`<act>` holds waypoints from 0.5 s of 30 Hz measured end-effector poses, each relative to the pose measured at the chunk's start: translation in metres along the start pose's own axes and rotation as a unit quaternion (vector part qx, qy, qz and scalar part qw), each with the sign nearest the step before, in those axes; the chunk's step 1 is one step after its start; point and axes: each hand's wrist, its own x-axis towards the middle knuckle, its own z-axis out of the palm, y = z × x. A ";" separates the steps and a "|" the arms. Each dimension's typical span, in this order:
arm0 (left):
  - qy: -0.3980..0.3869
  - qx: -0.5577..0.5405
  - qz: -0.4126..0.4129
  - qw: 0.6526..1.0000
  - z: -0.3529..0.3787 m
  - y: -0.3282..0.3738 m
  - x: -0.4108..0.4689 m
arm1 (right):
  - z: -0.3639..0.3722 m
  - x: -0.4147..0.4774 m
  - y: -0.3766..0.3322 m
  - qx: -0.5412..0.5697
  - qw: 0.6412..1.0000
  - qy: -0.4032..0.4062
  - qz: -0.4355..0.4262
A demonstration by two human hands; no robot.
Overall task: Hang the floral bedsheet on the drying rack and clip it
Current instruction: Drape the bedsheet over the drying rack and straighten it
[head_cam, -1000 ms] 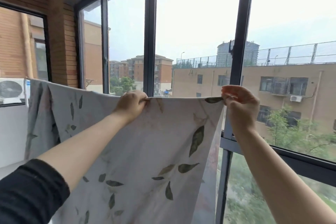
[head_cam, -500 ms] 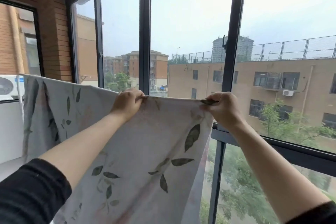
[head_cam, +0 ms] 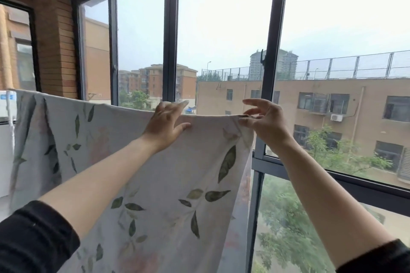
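Head view is taken up on the far side by a tall dark-framed window (head_cam: pixel 170 29), through which apartment blocks and trees are seen. Across the left and middle of the scene the floral bedsheet (head_cam: pixel 155 173) is draped. Its top fold runs from the far left to just right of centre, and its near face hangs down past the bottom edge. The drying rack is hidden under that fold and cannot be made out. The left hand (head_cam: pixel 165 124) is laid on the fold near its middle, with fingers straight and spread, the forefinger reaching over the top and the thumb on the near face; nothing is gripped by it. The right hand (head_cam: pixel 266 124) is held at the sheet's right end, where the top corner is pinched between the thumb and a fingertip (head_cam: pixel 241 121), and the other fingers are spread loosely upward. No clip is seen. The step in hand is judged to be the squaring and smoothing of the sheet over the rack, with hanging all but done and clipping not yet begun. For the next move a clip would have to be fetched with one freed hand, the fold steadied against slipping by the other, and the clip set over the fold close to the right corner.
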 end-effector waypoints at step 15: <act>-0.008 -0.090 -0.013 0.996 0.013 0.072 0.015 | 0.034 -0.118 0.061 0.064 0.986 0.024 0.151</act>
